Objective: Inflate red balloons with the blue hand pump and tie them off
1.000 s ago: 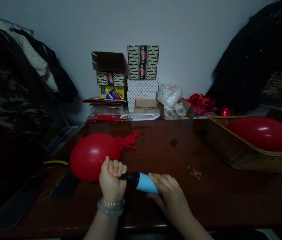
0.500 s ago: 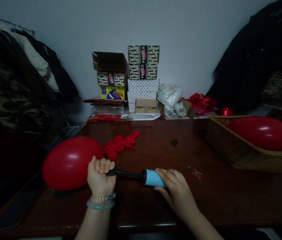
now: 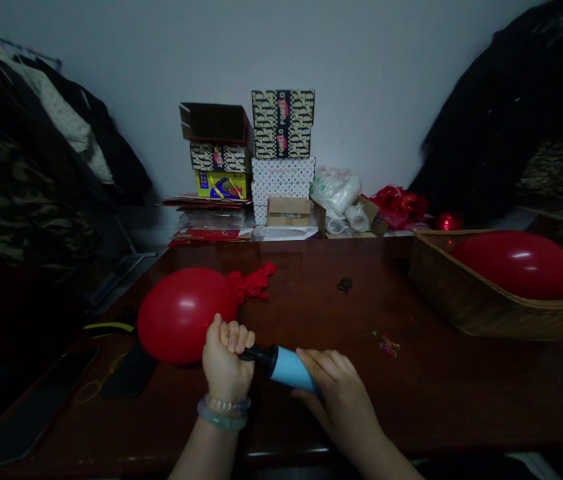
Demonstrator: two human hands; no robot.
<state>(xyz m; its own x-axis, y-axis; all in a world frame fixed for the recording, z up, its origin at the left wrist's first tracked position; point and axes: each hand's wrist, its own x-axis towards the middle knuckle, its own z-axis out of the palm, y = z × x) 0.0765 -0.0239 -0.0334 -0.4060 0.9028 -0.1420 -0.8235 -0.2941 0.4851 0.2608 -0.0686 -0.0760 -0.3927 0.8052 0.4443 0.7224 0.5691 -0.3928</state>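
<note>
My left hand [image 3: 228, 350] is wrapped around the black end of a balloon pump [image 3: 291, 368]. My right hand [image 3: 338, 397] grips its light blue barrel, and only a short stretch of black shaft shows between the two. A large inflated red balloon [image 3: 184, 317] sits right against my left fist on the far left side; its neck is hidden, so I cannot tell whether it is on the pump. Behind it lies a pile of limp red balloons [image 3: 256, 281], partly covered by the inflated one.
A wicker basket [image 3: 461, 300] at the right holds another inflated red balloon [image 3: 516, 263]. Small coloured bits [image 3: 389, 345] and a black coil [image 3: 345, 285] lie on the brown table [image 3: 301, 267]. A dark phone-like slab [image 3: 36, 407] is at the left. Stacked boxes [image 3: 284, 123] stand behind.
My left hand has moved right toward the barrel, so the shaft has slid in. The inflated balloon has shifted right with it, uncovering a yellow strip and a dark flat object at the left.
</note>
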